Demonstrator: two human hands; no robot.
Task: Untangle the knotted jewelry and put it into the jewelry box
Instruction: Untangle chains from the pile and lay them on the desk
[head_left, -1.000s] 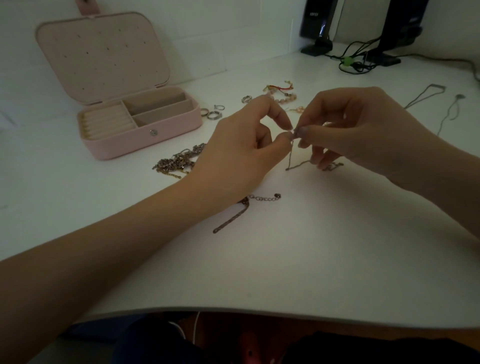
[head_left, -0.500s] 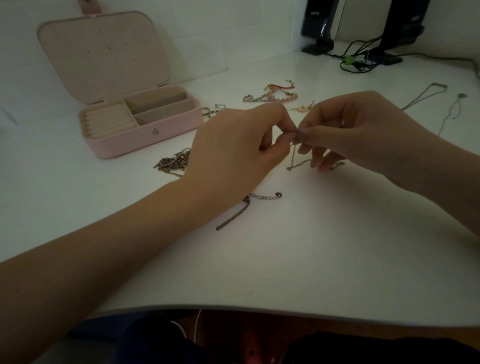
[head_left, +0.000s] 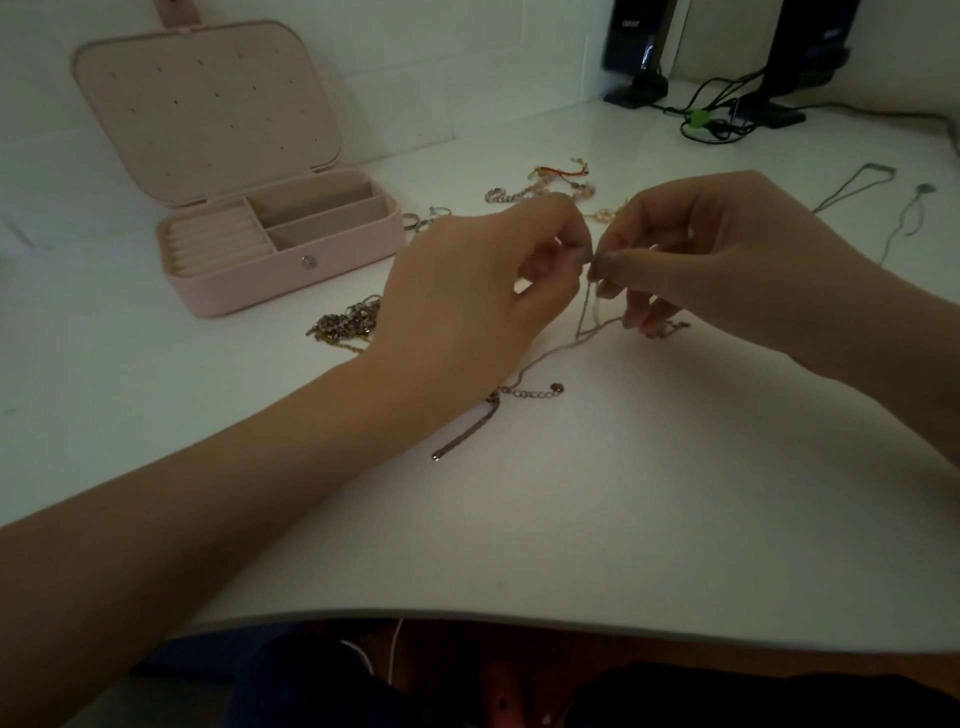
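Note:
A thin silver chain (head_left: 584, 332) hangs from my fingertips down to the white table. My left hand (head_left: 478, 291) and my right hand (head_left: 717, 249) meet above the table and both pinch the top of the chain between thumb and forefinger. The chain's lower end trails toward a clasp piece (head_left: 535, 391) lying near my left wrist. The pink jewelry box (head_left: 280, 275) stands with its lid up at the back left, its compartments showing no jewelry.
A tangle of gold chains (head_left: 345, 325) lies left of my left hand. Rings (head_left: 421, 218), a red-and-bead bracelet (head_left: 561, 179) and two thin necklaces (head_left: 852, 187) lie further back. Black speakers and cables (head_left: 717, 117) stand at the rear. The table's front edge (head_left: 519, 626) is near me.
Both hands stay pinched together on the chain and have sunk slightly; more of the chain now trails out on the table toward the clasp piece.

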